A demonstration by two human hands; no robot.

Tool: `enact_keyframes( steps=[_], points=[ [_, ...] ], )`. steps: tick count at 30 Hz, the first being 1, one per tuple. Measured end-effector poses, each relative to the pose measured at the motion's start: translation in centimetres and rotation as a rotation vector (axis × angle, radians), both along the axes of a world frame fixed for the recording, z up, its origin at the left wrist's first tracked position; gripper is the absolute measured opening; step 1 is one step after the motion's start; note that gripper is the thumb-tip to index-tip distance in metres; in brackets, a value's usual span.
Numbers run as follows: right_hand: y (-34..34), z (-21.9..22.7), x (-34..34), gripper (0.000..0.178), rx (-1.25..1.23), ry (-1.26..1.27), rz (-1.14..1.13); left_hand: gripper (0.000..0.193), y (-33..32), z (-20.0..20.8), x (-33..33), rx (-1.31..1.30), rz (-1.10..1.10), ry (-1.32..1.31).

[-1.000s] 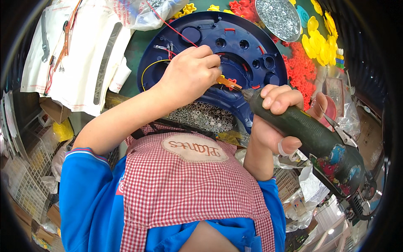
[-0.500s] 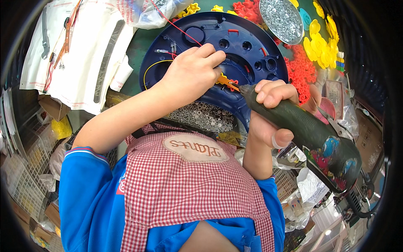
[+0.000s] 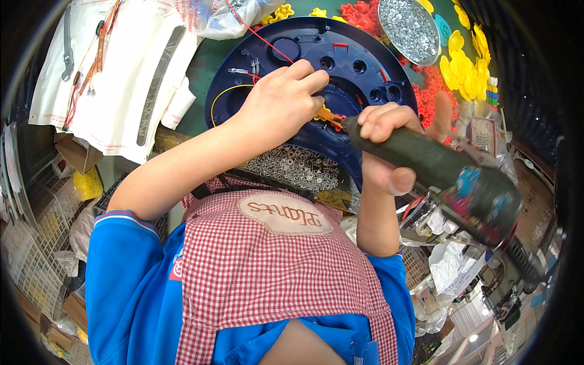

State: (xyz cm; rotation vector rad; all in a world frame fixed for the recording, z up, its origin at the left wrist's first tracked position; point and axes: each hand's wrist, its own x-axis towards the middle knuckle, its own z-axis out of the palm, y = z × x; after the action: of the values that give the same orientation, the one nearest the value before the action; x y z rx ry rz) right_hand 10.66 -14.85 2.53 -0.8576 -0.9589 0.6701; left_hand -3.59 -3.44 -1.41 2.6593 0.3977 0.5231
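Note:
My right hand [image 3: 389, 137] grips a dark power screwdriver [image 3: 438, 167] with smudges of coloured paint on its body. The tool lies aslant, its tip toward the middle of the dark blue curved plastic housing [image 3: 255, 45]. My left hand [image 3: 283, 100] is closed in a pinch over the housing. A narrow orange piece [image 3: 331, 117] runs from its fingertips to the screwdriver tip; the fingers hide its other end. Beneath it shows a yellow and red part. Red wire [image 3: 258, 35] and yellow wire [image 3: 222, 100] lead to the left hand's area.
Loose screws [image 3: 298, 170] fill a tray against the apron. A metal bowl of screws [image 3: 409, 30] stands at the back right, beside red parts [image 3: 435, 97] and yellow discs [image 3: 465, 70]. White plastic bags [image 3: 121, 79] bearing wired strips lie at left.
The screwdriver and my right hand have shifted slightly; the tool's rear end is now blurred by motion. The left hand stays nearly in place. The housing has moved slightly right.

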Motion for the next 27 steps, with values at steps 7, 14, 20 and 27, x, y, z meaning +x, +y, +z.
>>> enact_keyframes(
  steps=[7,14,20,27],
  points=[
    [-1.6,-0.1,-1.7,0.105,-0.065,-0.009,-0.159,0.029,0.0,0.2,-0.9,-0.014,-0.001,-0.029],
    [-1.9,1.9,-0.5,0.096,0.110,0.097,-0.013,0.024,-2.2,1.0,-1.3,-0.207,-0.079,-0.138],
    [-3.2,3.7,-0.9,0.090,0.082,0.112,0.056,0.020,-3.0,1.2,-1.8,-0.257,-0.153,-0.204],
    [-2.7,4.4,-1.3,0.094,0.077,0.090,0.075,0.016,-2.8,1.4,-1.9,-0.386,-0.095,-0.308]
  ],
)
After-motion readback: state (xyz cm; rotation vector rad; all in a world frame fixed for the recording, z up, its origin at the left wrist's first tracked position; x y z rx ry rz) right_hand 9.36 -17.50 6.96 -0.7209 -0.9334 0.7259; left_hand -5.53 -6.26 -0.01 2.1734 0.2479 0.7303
